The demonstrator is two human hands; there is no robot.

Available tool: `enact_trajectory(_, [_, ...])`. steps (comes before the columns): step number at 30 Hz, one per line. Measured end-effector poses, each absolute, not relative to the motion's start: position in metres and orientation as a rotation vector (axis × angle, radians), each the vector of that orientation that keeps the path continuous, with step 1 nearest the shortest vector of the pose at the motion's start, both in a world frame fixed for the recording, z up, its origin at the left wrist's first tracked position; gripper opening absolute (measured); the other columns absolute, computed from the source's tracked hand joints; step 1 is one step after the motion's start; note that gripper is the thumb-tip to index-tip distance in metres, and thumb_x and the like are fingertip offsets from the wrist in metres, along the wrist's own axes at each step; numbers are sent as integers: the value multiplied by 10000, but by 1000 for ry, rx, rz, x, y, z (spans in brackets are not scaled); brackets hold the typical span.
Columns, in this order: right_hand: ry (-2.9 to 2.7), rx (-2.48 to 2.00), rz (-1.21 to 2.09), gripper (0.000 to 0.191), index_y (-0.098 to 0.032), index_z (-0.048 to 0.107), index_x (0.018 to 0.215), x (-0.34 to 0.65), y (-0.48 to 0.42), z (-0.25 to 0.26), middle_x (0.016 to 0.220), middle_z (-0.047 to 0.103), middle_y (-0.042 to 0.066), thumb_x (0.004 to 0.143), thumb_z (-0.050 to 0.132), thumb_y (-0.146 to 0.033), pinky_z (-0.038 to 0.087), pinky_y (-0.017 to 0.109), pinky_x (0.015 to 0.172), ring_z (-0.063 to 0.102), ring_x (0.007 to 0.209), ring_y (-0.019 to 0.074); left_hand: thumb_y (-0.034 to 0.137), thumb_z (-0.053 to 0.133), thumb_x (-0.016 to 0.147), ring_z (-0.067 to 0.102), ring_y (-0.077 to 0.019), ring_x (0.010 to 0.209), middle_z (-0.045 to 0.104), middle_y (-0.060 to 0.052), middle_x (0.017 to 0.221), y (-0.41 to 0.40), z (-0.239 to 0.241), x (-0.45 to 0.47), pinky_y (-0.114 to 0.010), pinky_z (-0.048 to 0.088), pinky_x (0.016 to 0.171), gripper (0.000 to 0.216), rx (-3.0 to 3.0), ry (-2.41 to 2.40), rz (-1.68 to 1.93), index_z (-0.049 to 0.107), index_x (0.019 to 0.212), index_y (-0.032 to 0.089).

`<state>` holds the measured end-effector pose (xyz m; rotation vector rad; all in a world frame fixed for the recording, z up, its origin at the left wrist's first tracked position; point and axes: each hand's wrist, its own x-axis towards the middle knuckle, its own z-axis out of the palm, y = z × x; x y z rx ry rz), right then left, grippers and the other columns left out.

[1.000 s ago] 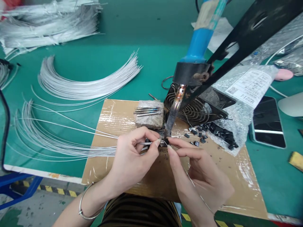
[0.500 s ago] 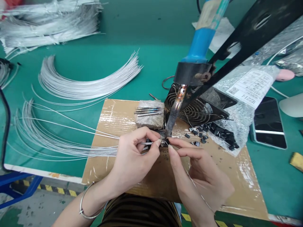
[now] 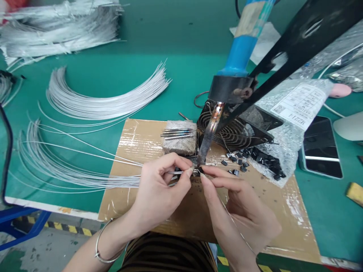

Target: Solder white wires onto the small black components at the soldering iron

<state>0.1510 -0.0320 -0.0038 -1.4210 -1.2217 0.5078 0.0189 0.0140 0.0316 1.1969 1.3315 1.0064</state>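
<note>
Just under the tip of a blue-handled soldering iron, my two hands meet. My left hand is closed, thumb and forefinger pinching white wires whose ends point right toward the iron's tip. My right hand pinches a thin length of solder wire, which runs back across the palm to the wrist. The solder's end is close to the iron's tip and the wire ends. Fingertips partly hide the joint and a small dark piece there.
A cardboard sheet lies beneath the hands. Behind stand a block bearing metal rods and a black fan. Small black parts spill from a bubble bag. A phone lies right; a wire bundle lies left.
Almost nothing differs. My right fingertips have shifted very slightly at the iron's tip; my left hand keeps its pinch on the wires.
</note>
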Motion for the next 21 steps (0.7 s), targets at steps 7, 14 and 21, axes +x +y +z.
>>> enact_trajectory(7, [-1235, -1416, 532, 112, -224, 721, 833, 152, -31, -3, 994, 851, 76, 921, 779, -185, 698, 371, 867, 835, 915, 241, 134, 687, 815, 654, -136, 626, 772, -41, 789, 15, 30, 18, -224, 480, 537, 126, 1216, 1372, 963, 691, 699, 184])
enact_trajectory(14, [-1210, -1396, 586, 126, -226, 716, 837, 151, -32, -4, 1001, 849, 68, 916, 769, -145, 674, 357, 895, 828, 965, 234, 126, 664, 842, 689, -157, 674, 775, -38, 774, 14, 28, 18, -242, 518, 586, 144, 1285, 1375, 939, 687, 715, 190])
enact_trajectory(21, [-1014, -1448, 541, 151, -210, 705, 794, 170, -30, -9, 972, 836, 64, 887, 823, -218, 641, 327, 870, 807, 927, 212, 3, 648, 868, 723, -150, 662, 848, -41, 911, 0, 15, 2, -285, 446, 554, 201, 2099, 1520, 1020, 654, 829, 201])
